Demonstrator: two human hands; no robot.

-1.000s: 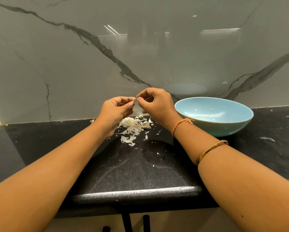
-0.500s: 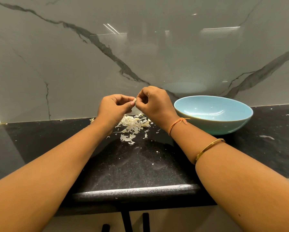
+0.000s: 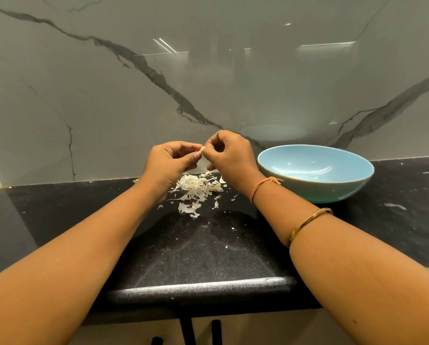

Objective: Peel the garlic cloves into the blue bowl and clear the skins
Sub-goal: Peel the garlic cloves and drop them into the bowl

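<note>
While left hand (image 3: pixel 169 161) and right hand (image 3: pixel 229 153) pinch the garlic clove (image 3: pixel 203 149), skins (image 3: pixel 196 186) lie beneath.

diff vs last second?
Almost nothing. The left hand and right hand still pinch the same garlic clove between them, above the pile of skins; the hands have barely shifted. Nothing taken or let go. The pile of skins, blue bowl and counter are as before.
</note>
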